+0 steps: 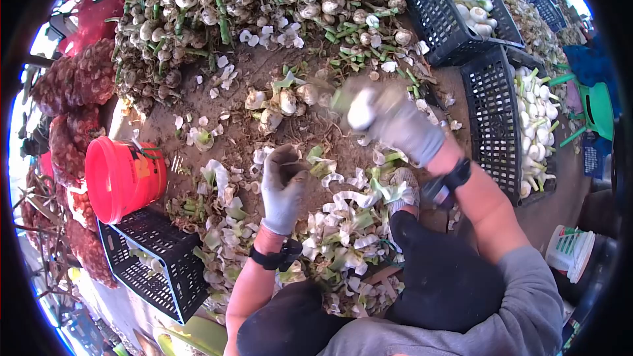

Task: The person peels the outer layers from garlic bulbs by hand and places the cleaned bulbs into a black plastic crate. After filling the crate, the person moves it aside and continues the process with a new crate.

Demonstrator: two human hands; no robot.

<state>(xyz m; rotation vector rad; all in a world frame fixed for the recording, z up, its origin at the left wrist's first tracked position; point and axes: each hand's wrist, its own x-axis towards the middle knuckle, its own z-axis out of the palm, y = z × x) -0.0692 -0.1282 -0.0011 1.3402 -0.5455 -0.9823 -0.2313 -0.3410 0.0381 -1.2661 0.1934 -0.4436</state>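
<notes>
My right hand [407, 126], in a pale work glove, is smeared by motion and grips a peeled white garlic bulb [361, 109] above the ground. My left hand [282, 191], gloved with dirt-darkened fingertips, is loosely curled, its thumb apart from the fingers and nothing visible between them. Just beyond it, a few unpeeled garlic bulbs [287, 102] lie on the soil. Loose garlic skins [343, 237] cover the ground below both hands, around my legs.
A large heap of untrimmed garlic [264, 0] lies ahead. Black crates of white garlic [491, 125] [455, 20] stand at right. A red bucket [109, 181] and another black crate [158, 270] are at left, beside filled mesh sacks [76, 79]. A white bucket [570, 254] sits lower right.
</notes>
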